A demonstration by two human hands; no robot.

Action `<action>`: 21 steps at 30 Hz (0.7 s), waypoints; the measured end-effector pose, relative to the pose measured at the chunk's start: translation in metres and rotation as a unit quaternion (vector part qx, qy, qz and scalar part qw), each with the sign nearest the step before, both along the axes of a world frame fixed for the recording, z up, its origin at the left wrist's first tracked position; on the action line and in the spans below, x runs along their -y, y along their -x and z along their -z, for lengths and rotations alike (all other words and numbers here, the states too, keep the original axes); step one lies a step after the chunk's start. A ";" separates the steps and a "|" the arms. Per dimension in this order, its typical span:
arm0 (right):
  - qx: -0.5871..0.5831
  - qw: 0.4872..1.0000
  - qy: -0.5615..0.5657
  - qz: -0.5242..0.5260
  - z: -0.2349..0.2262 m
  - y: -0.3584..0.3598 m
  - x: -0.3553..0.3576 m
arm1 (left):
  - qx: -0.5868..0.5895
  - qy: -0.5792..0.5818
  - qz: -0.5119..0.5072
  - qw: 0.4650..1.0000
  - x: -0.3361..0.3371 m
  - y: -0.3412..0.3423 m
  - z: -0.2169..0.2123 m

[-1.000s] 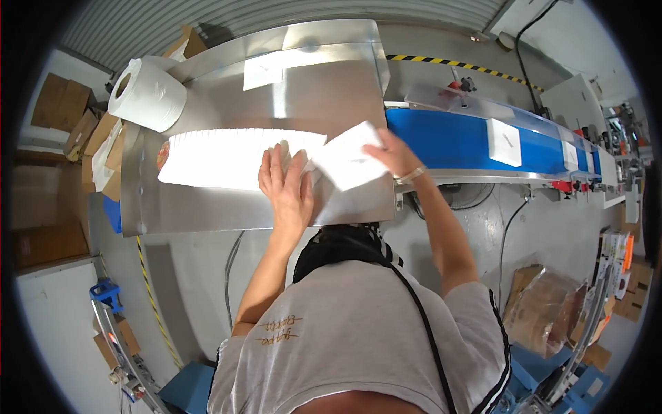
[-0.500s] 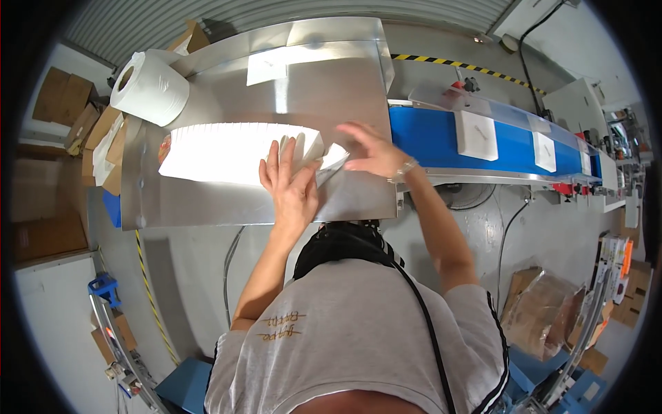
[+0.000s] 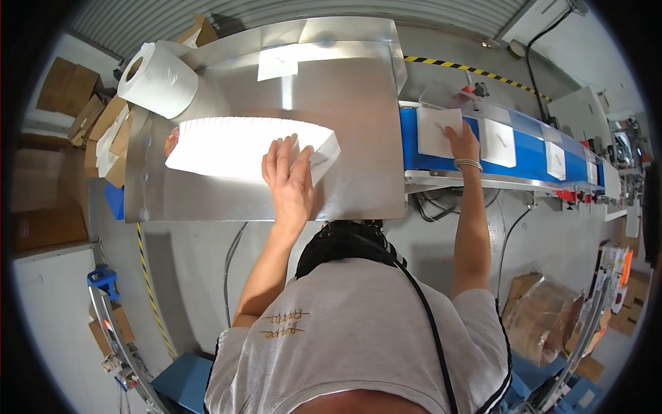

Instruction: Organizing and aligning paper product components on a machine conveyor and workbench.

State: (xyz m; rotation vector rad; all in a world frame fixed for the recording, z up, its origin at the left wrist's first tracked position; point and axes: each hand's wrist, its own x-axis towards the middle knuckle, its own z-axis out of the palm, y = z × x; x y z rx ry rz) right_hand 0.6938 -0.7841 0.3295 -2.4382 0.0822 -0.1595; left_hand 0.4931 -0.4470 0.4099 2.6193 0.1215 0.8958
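A long row of flat white packets (image 3: 234, 148), stood on edge and pressed together, lies on the steel table. My left hand (image 3: 288, 183) rests on the right part of this row, its fingers stretched out and holding nothing. The end packet at the row's right leans over, with small dark print on its face. Over the near end of the blue conveyor belt (image 3: 409, 141), my right hand (image 3: 465, 141) grips a flat white square packet (image 3: 433, 134) by its right edge. The fingers under that packet are partly hidden.
Further along the belt lie more white packets (image 3: 498, 143), beside a clear plastic guard (image 3: 441, 96). A big white roll (image 3: 169, 86) stands at the table's (image 3: 345, 90) back left, near open cardboard boxes (image 3: 107, 141). A white sheet (image 3: 278, 63) is at the table's back.
My right hand has moved right from the row's end to the belt, now with a packet in it. My left hand stays on the row. The loose end packets now lean closer together.
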 end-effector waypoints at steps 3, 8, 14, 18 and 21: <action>0.007 1.000 -0.028 -0.013 -0.016 0.000 -0.008 | -0.001 0.018 0.008 1.000 -0.001 0.001 -0.001; 0.047 0.976 0.190 0.100 0.013 -0.019 0.006 | -0.015 0.037 0.011 0.999 0.003 -0.002 -0.005; 0.120 0.889 -0.038 -0.441 -0.061 0.039 -0.112 | -0.043 0.031 0.025 0.998 0.002 0.005 -0.006; -0.018 0.845 -0.110 -0.523 -0.047 0.062 -0.173 | -0.053 0.051 0.040 0.996 0.001 0.001 -0.012; -0.234 0.842 -0.244 -0.420 -0.052 0.058 -0.158 | -0.039 0.088 -0.017 0.995 -0.005 0.002 -0.012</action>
